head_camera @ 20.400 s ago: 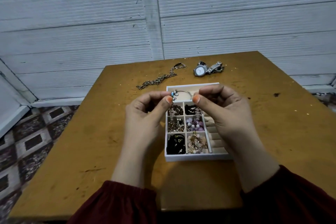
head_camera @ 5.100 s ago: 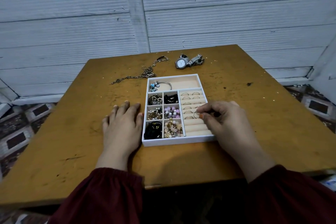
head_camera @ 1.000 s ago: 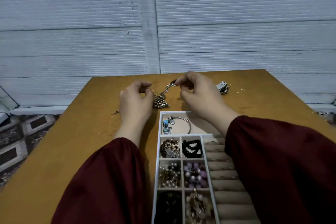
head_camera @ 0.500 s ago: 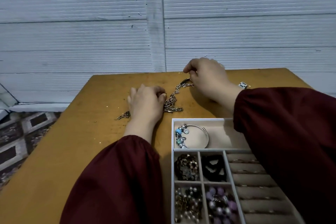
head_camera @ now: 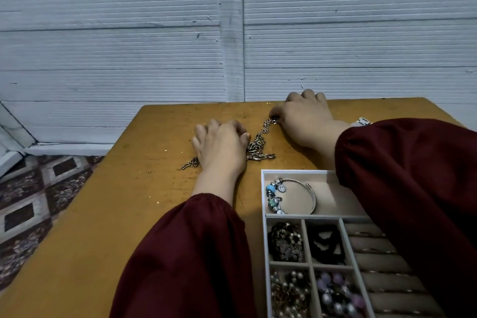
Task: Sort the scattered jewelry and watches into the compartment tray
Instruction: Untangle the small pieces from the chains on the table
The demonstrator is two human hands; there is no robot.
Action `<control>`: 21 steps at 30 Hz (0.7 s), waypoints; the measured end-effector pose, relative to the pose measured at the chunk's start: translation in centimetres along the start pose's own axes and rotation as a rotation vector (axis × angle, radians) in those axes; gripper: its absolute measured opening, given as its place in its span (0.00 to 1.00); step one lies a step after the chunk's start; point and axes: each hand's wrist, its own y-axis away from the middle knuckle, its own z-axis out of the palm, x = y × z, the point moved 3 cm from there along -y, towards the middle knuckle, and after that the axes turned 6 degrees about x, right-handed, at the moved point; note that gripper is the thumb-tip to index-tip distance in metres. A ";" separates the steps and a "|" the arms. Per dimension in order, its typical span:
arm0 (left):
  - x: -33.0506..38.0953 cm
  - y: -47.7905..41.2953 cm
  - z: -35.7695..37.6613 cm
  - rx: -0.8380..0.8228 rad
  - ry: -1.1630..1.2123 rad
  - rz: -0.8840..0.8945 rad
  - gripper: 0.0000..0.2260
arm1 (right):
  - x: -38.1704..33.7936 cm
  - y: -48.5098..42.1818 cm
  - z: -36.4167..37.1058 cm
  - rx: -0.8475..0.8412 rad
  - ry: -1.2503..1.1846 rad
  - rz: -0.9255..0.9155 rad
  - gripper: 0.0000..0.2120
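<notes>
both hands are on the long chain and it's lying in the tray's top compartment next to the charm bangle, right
Not quite. The left hand and right hand are both on the chain, but the head view shows it lying on the table beyond the tray, not in it. Only the charm bangle lies in the top compartment.

Mustard-brown surface (head_camera: 129, 214); dark red sleeves (head_camera: 185, 253); white tray (head_camera: 263, 240) at lower right with beige lining; silver bracelet (head_camera: 291, 196) with blue beads; brown-and-cream diamond-patterned floor (head_camera: 31, 201), lower left.
</notes>
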 end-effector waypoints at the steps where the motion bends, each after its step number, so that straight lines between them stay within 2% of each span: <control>1: 0.0 0.0 0.0 0.004 -0.002 -0.006 0.10 | 0.0 0.0 -0.1 0.014 0.009 -0.004 0.17; 6: -0.3 -0.1 -0.1 0.012 -0.025 -0.061 0.12 | -0.1 0.0 -0.5 0.051 0.038 -0.003 0.14; 13: -0.1 -0.1 -0.1 -0.017 0.004 -0.060 0.10 | 0.1 0.0 -0.9 0.059 0.028 0.020 0.11; 18: -0.2 -0.3 -0.1 -0.080 0.035 -0.123 0.10 | -0.4 0.3 -0.7 0.071 0.081 -0.006 0.11; 21: -0.3 -0.4 -0.1 -0.059 0.078 -0.123 0.06 | -0.6 0.5 -0.8 0.075 0.079 -0.010 0.11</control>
